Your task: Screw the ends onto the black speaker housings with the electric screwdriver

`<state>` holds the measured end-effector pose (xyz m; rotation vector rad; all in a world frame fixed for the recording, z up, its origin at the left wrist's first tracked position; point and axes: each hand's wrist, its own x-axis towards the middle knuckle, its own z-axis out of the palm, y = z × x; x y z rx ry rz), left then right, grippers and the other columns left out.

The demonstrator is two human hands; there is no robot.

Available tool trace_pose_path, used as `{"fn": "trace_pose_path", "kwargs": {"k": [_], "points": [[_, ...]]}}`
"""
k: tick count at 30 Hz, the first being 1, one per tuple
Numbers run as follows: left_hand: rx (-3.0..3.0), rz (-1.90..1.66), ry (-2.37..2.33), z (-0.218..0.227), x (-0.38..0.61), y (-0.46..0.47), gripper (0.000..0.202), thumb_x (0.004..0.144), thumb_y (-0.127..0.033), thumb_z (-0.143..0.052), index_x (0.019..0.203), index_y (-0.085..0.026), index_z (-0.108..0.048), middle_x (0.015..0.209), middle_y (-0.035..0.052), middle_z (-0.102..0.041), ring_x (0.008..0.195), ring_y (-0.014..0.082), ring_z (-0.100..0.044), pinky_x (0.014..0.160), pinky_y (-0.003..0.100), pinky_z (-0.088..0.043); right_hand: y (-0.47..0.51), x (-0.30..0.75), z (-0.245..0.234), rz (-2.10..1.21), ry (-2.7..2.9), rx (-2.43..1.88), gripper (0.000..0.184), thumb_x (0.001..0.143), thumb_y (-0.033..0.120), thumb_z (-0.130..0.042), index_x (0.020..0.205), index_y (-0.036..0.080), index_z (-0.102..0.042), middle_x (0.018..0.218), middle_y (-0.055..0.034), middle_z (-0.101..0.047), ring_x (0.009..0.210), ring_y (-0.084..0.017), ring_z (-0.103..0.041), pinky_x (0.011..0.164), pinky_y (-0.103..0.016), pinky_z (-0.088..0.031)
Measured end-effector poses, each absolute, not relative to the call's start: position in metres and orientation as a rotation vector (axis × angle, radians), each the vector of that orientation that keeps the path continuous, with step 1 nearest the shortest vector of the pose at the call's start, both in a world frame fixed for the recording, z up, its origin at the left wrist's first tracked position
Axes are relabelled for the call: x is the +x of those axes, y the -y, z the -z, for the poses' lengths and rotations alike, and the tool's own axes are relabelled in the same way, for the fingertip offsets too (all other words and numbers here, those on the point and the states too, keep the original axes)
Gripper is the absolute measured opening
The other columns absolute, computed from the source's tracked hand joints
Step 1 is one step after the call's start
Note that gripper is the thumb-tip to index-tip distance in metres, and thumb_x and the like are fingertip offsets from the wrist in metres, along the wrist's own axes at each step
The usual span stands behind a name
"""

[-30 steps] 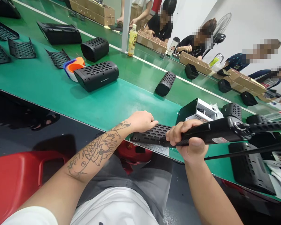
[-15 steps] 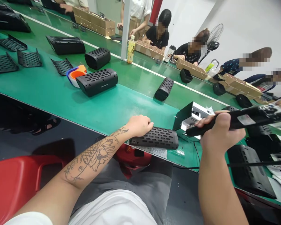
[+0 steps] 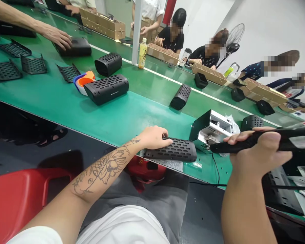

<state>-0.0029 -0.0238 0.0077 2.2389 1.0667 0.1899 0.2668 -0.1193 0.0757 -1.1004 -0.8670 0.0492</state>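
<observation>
My left hand (image 3: 156,138) lies over the left end of a black perforated speaker housing (image 3: 181,150), its fingers curled on the top and holding it at the table's front edge. A sheet of bubble wrap (image 3: 174,165) shows under the housing. My right hand (image 3: 256,149) is wrapped round a black electric screwdriver (image 3: 246,140), which lies nearly level and points left. Its front end is at the silver and black screw feeder (image 3: 213,127), by the outlet; whether the bit touches a screw there I cannot tell.
A speaker with lettering (image 3: 108,89) and an orange and white tape dispenser (image 3: 83,81) stand farther left. Mesh covers (image 3: 34,64) lie beyond them. A co-worker's hand (image 3: 57,35) rests on another black housing (image 3: 78,47). A yellow bottle (image 3: 142,54) stands by the post.
My right hand has moved right with the screwdriver, bringing its tip to the feeder. My left fingers have spread a little on the housing. A co-worker's arm has come in at upper left.
</observation>
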Motion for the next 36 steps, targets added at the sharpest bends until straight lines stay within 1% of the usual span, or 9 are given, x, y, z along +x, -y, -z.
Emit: {"fn": "trace_pose_path", "kwargs": {"k": [2, 6, 10, 13, 16, 21, 25, 31, 36], "points": [[2.227, -0.19, -1.055, -0.007, -0.004, 0.022, 0.046, 0.105, -0.063, -0.07, 0.131, -0.028, -0.087, 0.137, 0.004, -0.09, 0.127, 0.0312, -0.083, 0.109, 0.038, -0.063, 0.114, 0.267, -0.08, 0.057, 0.902, -1.117, 0.013, 0.081, 0.038, -0.069, 0.079, 0.025, -0.066, 0.054, 0.0071, -0.055, 0.042, -0.018, -0.056, 0.043, -0.035, -0.053], [2.211, -0.191, -1.073, -0.005, -0.005, 0.022, 0.049, 0.104, -0.065, -0.071, 0.131, -0.027, -0.088, 0.138, 0.0053, -0.09, 0.129, 0.0324, -0.083, 0.11, 0.04, -0.064, 0.095, 0.298, -0.065, 0.275, 0.852, -1.243, 0.018, 0.081, 0.04, -0.069, 0.078, 0.03, -0.055, 0.054, 0.0086, -0.052, 0.044, -0.02, -0.059, 0.049, -0.038, -0.056], [2.211, -0.188, -1.063, -0.006, -0.004, 0.022, 0.049, 0.105, -0.065, -0.07, 0.131, -0.028, -0.087, 0.137, 0.0044, -0.09, 0.128, 0.0317, -0.084, 0.11, 0.039, -0.064, 0.089, 0.327, -0.042, 0.347, 0.79, -1.193, 0.024, 0.081, 0.052, -0.065, 0.075, 0.032, -0.053, 0.05, 0.0074, -0.047, 0.041, -0.023, -0.056, 0.047, -0.04, -0.049], [2.209, -0.191, -1.073, -0.006, -0.003, 0.022, 0.048, 0.104, -0.065, -0.071, 0.129, -0.028, -0.088, 0.134, 0.0052, -0.091, 0.127, 0.0321, -0.084, 0.107, 0.038, -0.065, 0.093, 0.33, -0.032, 0.343, 0.774, -1.164, 0.025, 0.083, 0.054, -0.064, 0.076, 0.031, -0.058, 0.05, 0.005, -0.05, 0.041, -0.024, -0.056, 0.048, -0.041, -0.049], [2.211, -0.203, -1.079, -0.005, -0.003, 0.021, 0.045, 0.103, -0.064, -0.072, 0.125, -0.028, -0.089, 0.131, 0.0053, -0.092, 0.124, 0.0322, -0.085, 0.104, 0.038, -0.066, 0.096, 0.325, -0.028, 0.319, 0.764, -1.144, 0.019, 0.087, 0.047, -0.063, 0.079, 0.03, -0.061, 0.052, 0.0032, -0.052, 0.042, -0.024, -0.054, 0.049, -0.042, -0.051], [2.207, -0.225, -1.075, -0.002, -0.004, 0.021, 0.043, 0.103, -0.064, -0.074, 0.123, -0.028, -0.089, 0.13, 0.005, -0.092, 0.123, 0.0315, -0.085, 0.102, 0.037, -0.066, 0.095, 0.324, -0.027, 0.302, 0.771, -1.114, 0.016, 0.087, 0.044, -0.065, 0.079, 0.03, -0.062, 0.052, 0.0029, -0.051, 0.042, -0.024, -0.052, 0.048, -0.043, -0.052], [2.199, -0.215, -1.083, -0.003, -0.004, 0.022, 0.045, 0.104, -0.065, -0.073, 0.124, -0.028, -0.089, 0.131, 0.0051, -0.092, 0.122, 0.0315, -0.085, 0.101, 0.037, -0.066, 0.096, 0.325, -0.028, 0.293, 0.779, -1.096, 0.013, 0.088, 0.039, -0.061, 0.08, 0.029, -0.063, 0.052, 0.002, -0.051, 0.042, -0.025, -0.053, 0.046, -0.042, -0.051], [2.206, -0.175, -1.088, -0.005, -0.004, 0.022, 0.047, 0.105, -0.064, -0.071, 0.128, -0.027, -0.089, 0.133, 0.0053, -0.091, 0.125, 0.0321, -0.084, 0.104, 0.037, -0.066, 0.095, 0.322, -0.032, 0.254, 0.82, -1.101, 0.015, 0.085, 0.042, -0.064, 0.079, 0.028, -0.064, 0.053, 0.0006, -0.054, 0.044, -0.024, -0.057, 0.048, -0.039, -0.052], [2.199, -0.206, -1.082, -0.002, -0.005, 0.021, 0.044, 0.105, -0.063, -0.073, 0.126, -0.028, -0.089, 0.133, 0.0043, -0.092, 0.126, 0.0316, -0.084, 0.104, 0.036, -0.066, 0.09, 0.321, -0.037, 0.18, 0.832, -1.177, 0.018, 0.083, 0.044, -0.065, 0.072, 0.03, -0.06, 0.054, -0.0003, -0.055, 0.043, -0.023, -0.056, 0.048, -0.041, -0.051]]}}
